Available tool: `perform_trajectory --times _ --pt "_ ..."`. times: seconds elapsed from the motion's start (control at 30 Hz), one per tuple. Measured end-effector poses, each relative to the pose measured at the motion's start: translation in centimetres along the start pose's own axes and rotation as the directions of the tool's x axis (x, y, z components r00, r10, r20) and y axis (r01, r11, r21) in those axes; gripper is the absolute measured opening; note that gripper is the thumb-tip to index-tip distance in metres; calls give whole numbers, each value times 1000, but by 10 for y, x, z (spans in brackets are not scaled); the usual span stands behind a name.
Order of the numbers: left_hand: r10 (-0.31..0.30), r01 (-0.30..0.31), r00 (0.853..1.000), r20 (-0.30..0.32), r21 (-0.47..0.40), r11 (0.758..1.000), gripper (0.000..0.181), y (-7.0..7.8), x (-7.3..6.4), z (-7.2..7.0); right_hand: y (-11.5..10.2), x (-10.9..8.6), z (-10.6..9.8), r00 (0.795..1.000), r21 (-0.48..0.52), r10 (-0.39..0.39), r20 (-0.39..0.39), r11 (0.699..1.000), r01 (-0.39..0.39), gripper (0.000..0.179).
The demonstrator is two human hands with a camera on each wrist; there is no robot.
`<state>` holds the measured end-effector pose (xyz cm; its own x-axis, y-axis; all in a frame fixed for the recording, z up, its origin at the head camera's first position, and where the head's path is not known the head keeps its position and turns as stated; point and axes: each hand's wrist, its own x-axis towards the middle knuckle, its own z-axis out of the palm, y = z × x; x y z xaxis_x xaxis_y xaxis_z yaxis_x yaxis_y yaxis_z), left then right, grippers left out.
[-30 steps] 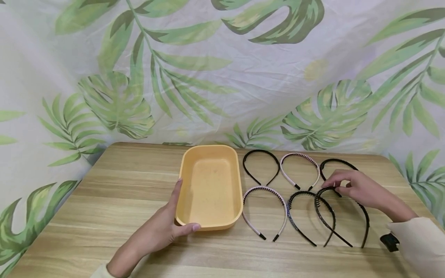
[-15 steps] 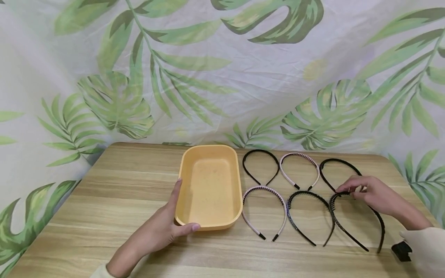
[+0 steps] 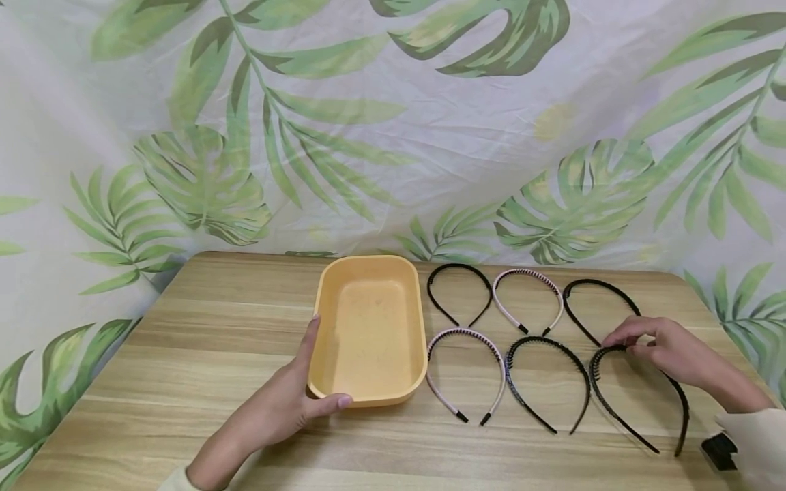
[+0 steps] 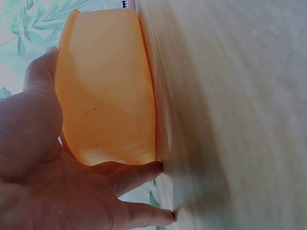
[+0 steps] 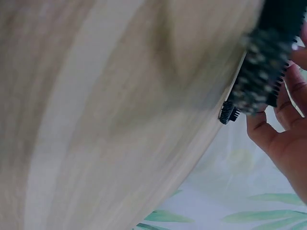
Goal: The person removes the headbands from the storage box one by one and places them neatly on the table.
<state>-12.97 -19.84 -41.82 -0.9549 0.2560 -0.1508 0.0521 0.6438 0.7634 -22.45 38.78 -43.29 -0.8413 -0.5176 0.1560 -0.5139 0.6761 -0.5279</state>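
A yellow-orange plastic tub [image 3: 371, 334] stands on the wooden table. My left hand [image 3: 279, 409] holds its near left corner, thumb over the front rim and fingers along the left side. At the right end of the front row, my right hand [image 3: 672, 351] pinches a black toothed headband [image 3: 686, 412] by the top of its arch, its two ends pointing toward me. The right wrist view shows this headband's sparkly outer face [image 5: 256, 72] and the comb teeth inside. Beside it on the left lies a dark headband [image 3: 580, 361] with a bluish glittery side.
A pink headband [image 3: 505, 375] lies nearest the tub in the front row. Behind are a black headband [image 3: 491, 290], another pink headband [image 3: 497, 300] and a second black headband [image 3: 568, 310]. A leaf-print cloth [image 3: 393, 136] hangs behind the table [image 3: 202, 354].
My right hand has moved right and toward me with the sparkly black headband, drawing it off the bluish glittery one it overlapped. The left hand and the tub have stayed in place.
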Motion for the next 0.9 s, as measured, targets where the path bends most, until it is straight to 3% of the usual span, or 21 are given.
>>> perform_trajectory --times 0.53,0.9 --pt "-3 3 1000 10 7 1000 131 -1 0 0 5 1 4 999 19 -32 27 999 32 47" --pt "-27 27 1000 3 2 1000 132 0 0 0 6 2 4 999 1 22 42 1000 -22 45"
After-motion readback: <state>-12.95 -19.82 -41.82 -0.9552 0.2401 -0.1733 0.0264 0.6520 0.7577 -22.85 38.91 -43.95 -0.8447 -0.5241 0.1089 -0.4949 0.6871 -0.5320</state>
